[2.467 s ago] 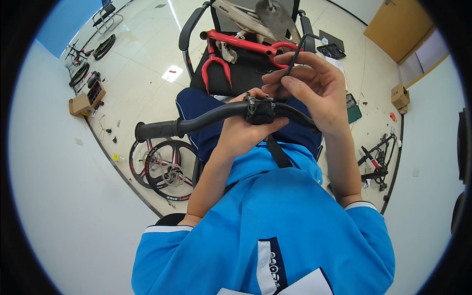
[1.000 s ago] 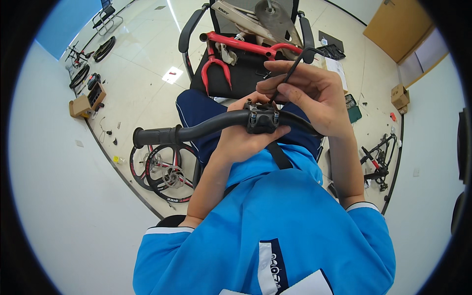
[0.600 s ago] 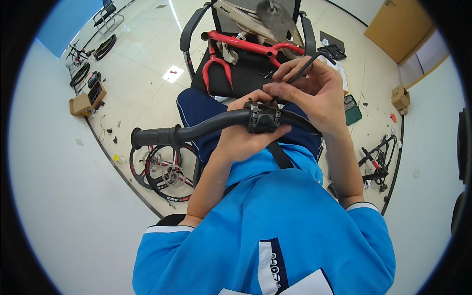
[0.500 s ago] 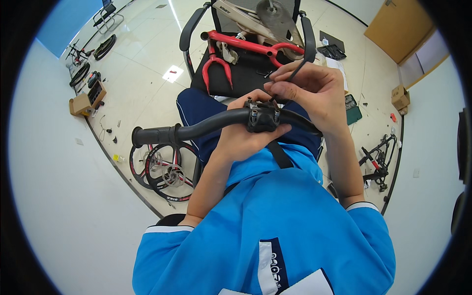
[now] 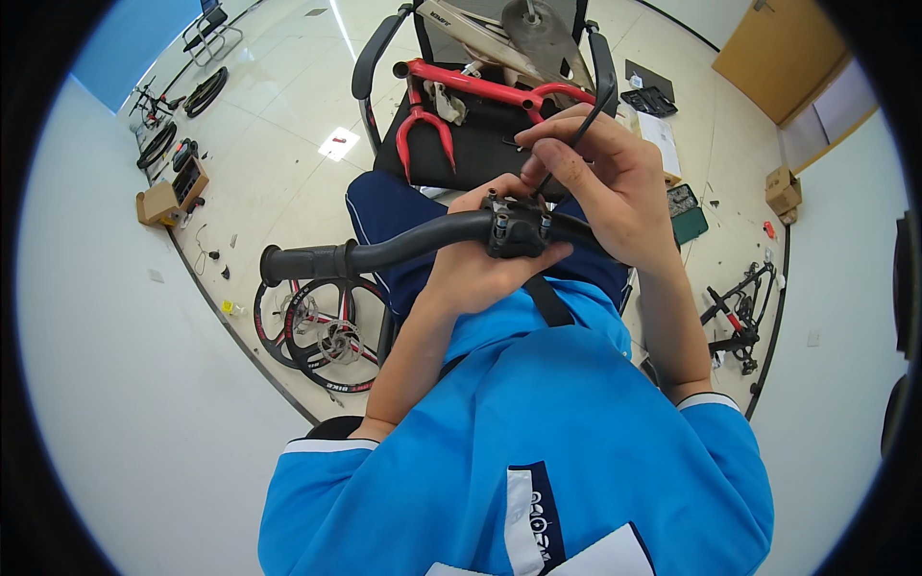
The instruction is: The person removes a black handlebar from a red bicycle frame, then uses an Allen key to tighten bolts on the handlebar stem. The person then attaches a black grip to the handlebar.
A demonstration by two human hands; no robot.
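In the head view, your left hand (image 5: 471, 274) is cupping the clamp (image 5: 519, 238) at the centre of the frame, fingers curling behind and thumb lying along its lower edge; that closed hold is probably bracing it against twisting. The bar (image 5: 413, 240) is running through the clamp, its grip (image 5: 307, 262) pointing to the frame's left, and 2 bolts (image 5: 500, 227) are facing you, likely for easy sight and reach.

Your right hand (image 5: 615, 187), right of centre, is half curling, its thumb and fingertips pinching the key (image 5: 584, 130), perhaps for fine control. The key is slanting down toward the clamp's far side; you cannot tell whether its tip is sitting in a bolt.

At upper centre, the chair (image 5: 392, 158) is bearing the red frame (image 5: 471, 84), apparently serving as a bench. 2 wheels (image 5: 338, 338) are overlapping below the grip.
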